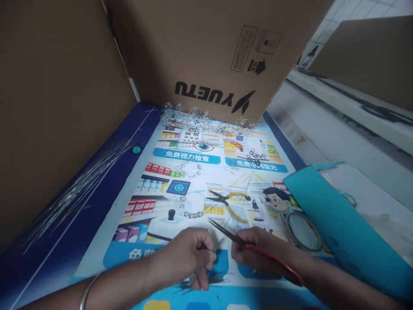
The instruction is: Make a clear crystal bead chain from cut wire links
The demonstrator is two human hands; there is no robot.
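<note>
My right hand [258,249] is closed around red-handled long-nose pliers [226,230], their dark slim jaws pointing up and left. Just left of them, my left hand [193,254] is closed in a pinch; a thin wire [221,242] pokes out by its fingertips. Beneath that hand lies a pile of short dark wire pieces [219,279]. Beyond my hands, yellow-handled pliers [237,206] rest with their jaws apart. A curved strand of clear beads [192,214] lies to their left. The wire's other end is hidden by my fingers.
Long thin wires [80,189] stretch along the left side. Clear beaded pieces [193,114] are heaped against the cardboard box [193,51] at the back. Dark rings [256,158] sit nearer. On the right are a roll of tape [305,231] and a turquoise panel [345,228].
</note>
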